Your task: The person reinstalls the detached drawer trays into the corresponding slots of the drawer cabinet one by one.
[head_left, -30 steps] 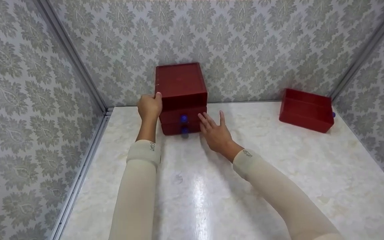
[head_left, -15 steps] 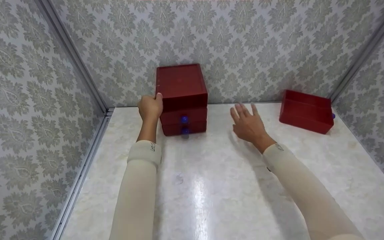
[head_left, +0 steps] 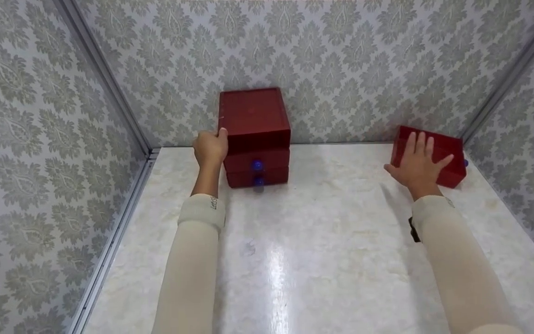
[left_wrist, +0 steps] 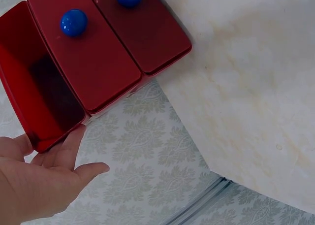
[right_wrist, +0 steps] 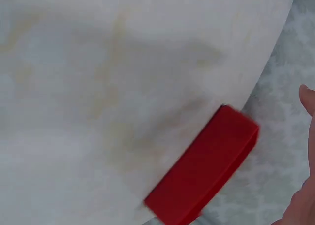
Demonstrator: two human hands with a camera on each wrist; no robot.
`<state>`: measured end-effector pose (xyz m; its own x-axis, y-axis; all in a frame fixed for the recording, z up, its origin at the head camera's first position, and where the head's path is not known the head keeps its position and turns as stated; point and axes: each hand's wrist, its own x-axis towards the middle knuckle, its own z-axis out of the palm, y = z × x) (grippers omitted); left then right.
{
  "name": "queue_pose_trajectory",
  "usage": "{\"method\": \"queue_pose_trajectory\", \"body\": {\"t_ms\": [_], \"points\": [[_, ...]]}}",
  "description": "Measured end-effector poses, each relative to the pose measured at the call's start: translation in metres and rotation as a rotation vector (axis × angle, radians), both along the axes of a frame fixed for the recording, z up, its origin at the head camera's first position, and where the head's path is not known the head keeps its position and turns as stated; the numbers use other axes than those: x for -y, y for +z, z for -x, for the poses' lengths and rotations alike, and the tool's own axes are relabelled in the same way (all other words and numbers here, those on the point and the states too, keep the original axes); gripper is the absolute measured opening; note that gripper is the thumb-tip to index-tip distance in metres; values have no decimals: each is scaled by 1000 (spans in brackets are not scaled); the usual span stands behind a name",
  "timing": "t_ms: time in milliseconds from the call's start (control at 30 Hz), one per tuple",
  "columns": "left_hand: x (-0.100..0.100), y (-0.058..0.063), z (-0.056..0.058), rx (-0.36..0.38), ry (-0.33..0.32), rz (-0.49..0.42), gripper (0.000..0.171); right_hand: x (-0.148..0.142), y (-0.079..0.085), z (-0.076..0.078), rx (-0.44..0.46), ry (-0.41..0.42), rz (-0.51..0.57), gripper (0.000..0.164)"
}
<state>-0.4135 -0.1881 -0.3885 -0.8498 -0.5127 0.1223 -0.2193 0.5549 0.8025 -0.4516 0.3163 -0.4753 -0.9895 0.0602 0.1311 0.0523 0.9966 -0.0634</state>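
A dark red drawer cabinet stands at the back of the table with two blue-knobbed drawers in it; its top compartment is an empty slot. My left hand grips the cabinet's upper left edge, its thumb at the top front corner and fingers against the side. Over at the right, a loose red drawer lies with its hollow side up, its blue knob toward the right wall. My right hand is spread above that drawer, covering part of it; whether it touches cannot be told.
Patterned walls enclose the table at the back and both sides. Metal strips run along the corners. The loose drawer lies close to the back right corner.
My right hand has left the cabinet's lower right front and moved right across the table to the loose drawer. The left hand has stayed on the cabinet.
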Motion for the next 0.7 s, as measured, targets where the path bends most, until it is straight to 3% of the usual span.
{"method": "queue_pose_trajectory", "body": {"t_ms": [133, 300, 533, 700], "points": [[0, 0, 0, -3, 0, 0, 42, -25, -13, -7, 46, -35, 48, 115], [-1, -1, 0, -20, -2, 6, 44, -48, -24, -12, 109, -19, 68, 108], [-2, -1, 0, -24, -9, 10, 45, -70, -34, -18, 341, 9, 122, 87], [-1, 0, 0, -15, -5, 10, 45, -70, -34, -13, 264, 9, 81, 70]]}}
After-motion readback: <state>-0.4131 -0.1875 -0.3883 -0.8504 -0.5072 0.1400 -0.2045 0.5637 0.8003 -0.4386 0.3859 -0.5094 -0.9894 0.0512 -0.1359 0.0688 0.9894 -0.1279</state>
